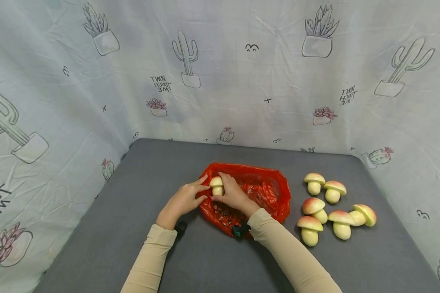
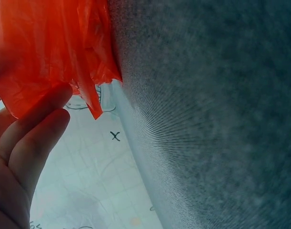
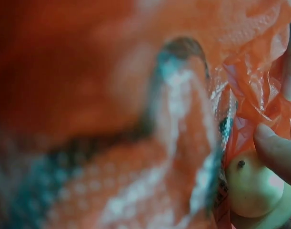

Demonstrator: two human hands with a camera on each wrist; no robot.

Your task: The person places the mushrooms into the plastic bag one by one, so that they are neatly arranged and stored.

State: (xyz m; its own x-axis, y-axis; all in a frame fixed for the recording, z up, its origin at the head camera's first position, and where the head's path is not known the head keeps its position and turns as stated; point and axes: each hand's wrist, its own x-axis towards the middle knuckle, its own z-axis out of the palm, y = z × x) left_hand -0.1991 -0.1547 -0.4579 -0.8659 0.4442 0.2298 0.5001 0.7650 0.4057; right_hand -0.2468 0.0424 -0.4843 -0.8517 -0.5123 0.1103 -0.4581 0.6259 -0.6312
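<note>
A red plastic bag [image 1: 267, 191] lies with its mouth spread wide on the grey table. Inside its left part, my right hand [image 1: 234, 197] holds a toy mushroom [image 1: 216, 185] between thumb and fingers. The mushroom has a yellowish cap and a pale stem; in the right wrist view its rounded stem end [image 3: 255, 188] shows beside the thumb. At the bag's left rim is my left hand [image 1: 185, 199], holding the plastic with its fingers. In the left wrist view two fingertips [image 2: 55, 98] lie against the bag, and the thumb is mostly hidden.
Several more toy mushrooms with red and yellow caps, one of them a mushroom [image 1: 309, 230] near the bag, lie loosely grouped to the right of it. Cloth printed with cacti [image 1: 187, 57] hangs behind and along the sides of the table [image 1: 132, 183].
</note>
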